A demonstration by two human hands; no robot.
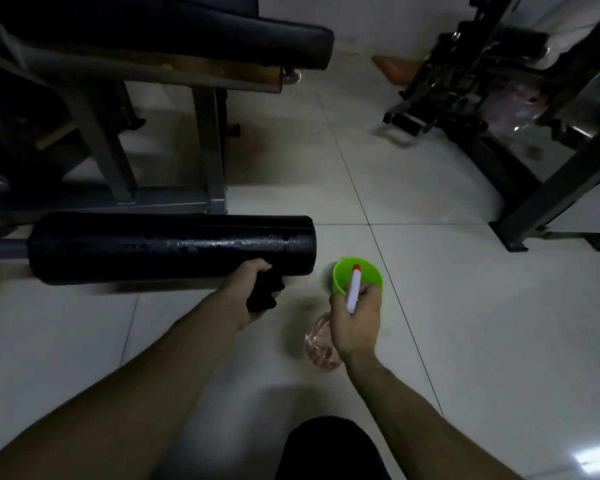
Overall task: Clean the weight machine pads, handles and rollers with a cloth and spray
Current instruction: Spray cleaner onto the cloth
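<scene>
Left grip [244, 289] clutching cloth [262, 300] (black), against roller [170, 247]

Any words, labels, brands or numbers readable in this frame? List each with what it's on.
None can be read.
Spray bottle in the right hand: no label visible.
Roller, and cloth in the left hand: no lettering.
Pinkish plastic by the far machine: too blurred to tell.

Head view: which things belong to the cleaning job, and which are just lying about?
Job: black cloth in left hand; spray bottle in right hand; foam roller; bench pad.
Lying about: second machine frame; orange item by the wall.
</scene>
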